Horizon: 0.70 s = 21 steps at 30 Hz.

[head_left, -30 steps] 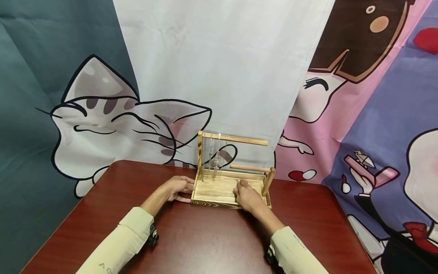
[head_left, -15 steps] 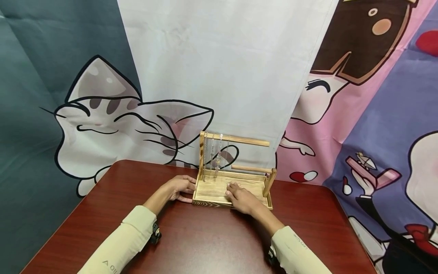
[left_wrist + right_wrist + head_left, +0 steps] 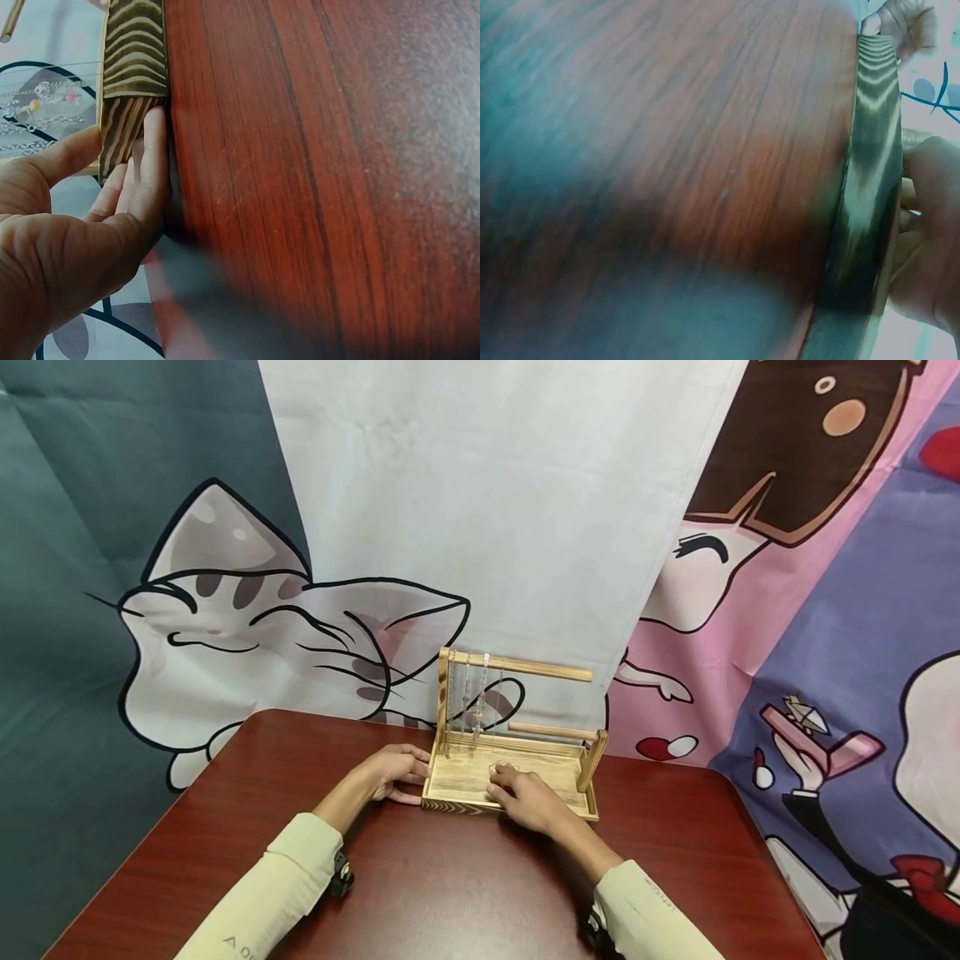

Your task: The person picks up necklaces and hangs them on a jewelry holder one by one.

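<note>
A wooden jewelry stand with a shallow tray base stands near the back of the table. Several thin necklaces hang from the left half of its upper bar. My left hand holds the tray's left end, its digits spread against the end wall and front corner; the left wrist view shows this hand closely. Over the tray, my right hand has curled fingers at a thin, pale chain, partly covered by the fingertips. The right wrist view shows this hand behind the tray's front wall.
The stand sits on a reddish-brown table. A shorter, lower bar reaches left from the stand's right post. Close behind the table hangs a printed cloth with cartoon figures.
My right hand has slid left and slightly toward me inside the tray, the pale chain shifting with its fingertips. The left hand keeps its place at the tray's left end.
</note>
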Tool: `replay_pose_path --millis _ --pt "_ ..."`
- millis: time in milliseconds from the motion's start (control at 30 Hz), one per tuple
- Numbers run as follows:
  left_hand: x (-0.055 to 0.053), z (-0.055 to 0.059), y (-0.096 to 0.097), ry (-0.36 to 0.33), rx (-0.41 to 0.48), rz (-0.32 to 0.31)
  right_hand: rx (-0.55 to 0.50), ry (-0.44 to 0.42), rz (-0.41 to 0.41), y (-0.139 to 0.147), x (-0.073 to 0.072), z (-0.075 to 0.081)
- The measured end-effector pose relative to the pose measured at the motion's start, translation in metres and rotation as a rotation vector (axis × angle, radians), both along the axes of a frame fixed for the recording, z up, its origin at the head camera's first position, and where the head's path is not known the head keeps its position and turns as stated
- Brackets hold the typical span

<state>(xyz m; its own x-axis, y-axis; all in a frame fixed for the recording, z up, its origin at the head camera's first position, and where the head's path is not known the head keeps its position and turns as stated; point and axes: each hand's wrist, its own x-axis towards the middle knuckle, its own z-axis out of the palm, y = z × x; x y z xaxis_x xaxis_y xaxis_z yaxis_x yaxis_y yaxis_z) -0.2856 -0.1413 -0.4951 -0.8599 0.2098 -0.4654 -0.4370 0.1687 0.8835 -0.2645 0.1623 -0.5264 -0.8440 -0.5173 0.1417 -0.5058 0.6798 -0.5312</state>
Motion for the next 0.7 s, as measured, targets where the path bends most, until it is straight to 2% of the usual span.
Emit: replay_pose_path --millis 33,133,300,467,700 --pt "0.000 0.000 0.000 0.002 -0.002 0.000 -0.024 -0.007 -0.014 -0.002 0.002 0.007" --pt "0.001 0.001 0.000 0.004 0.000 0.003 -0.036 0.016 -0.053 0.001 0.002 0.011" --pt "0.000 0.001 0.002 0.006 0.007 -0.002 0.064 0.063 -0.112 0.011 -0.002 0.010" --pt "0.001 0.000 0.002 0.004 0.004 0.002 0.184 0.048 -0.083 0.021 -0.002 0.009" --pt "0.002 0.002 0.001 0.008 0.009 0.006 0.235 -0.019 -0.066 0.029 0.002 0.016"
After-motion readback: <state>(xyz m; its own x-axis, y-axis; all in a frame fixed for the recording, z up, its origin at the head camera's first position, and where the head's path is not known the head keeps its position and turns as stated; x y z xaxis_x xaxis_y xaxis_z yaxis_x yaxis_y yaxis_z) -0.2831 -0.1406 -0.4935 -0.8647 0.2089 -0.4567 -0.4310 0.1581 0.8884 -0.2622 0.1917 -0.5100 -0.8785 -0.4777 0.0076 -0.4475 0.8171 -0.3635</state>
